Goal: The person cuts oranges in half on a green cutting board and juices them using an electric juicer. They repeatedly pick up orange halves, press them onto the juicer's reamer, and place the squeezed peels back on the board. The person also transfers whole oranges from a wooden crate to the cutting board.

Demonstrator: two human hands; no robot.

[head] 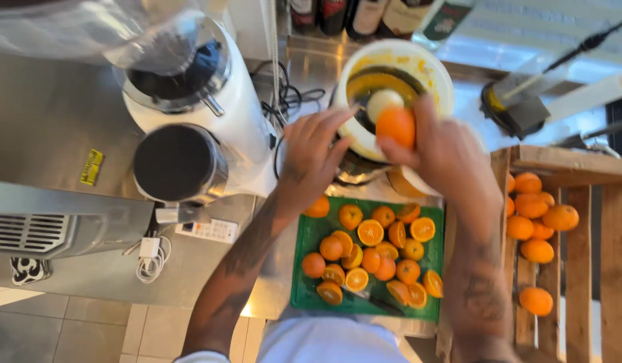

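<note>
Right hand (445, 151) gripped an orange half (395, 126) by the fingertips, right at the juicer (391, 94) cone (383, 102); contact with the cone was hard to make out. Left hand (311, 158) lay open, fingers spread on the juicer rim. Tray (304, 282) of halves sat below both wrists, knife (381, 304) blurred. Crate (580, 269) beyond the right forearm, cut off.

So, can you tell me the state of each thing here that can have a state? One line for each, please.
Right hand: fingers closed on an orange half, holding it at the juicer.
Left hand: fingers spread, resting at the juicer's rim.
Juicer: open on top, bowl smeared with pulp.
Oranges on green cutting board: mostly cut into halves.
Oranges in wooden crate: whole, uncut.
</note>
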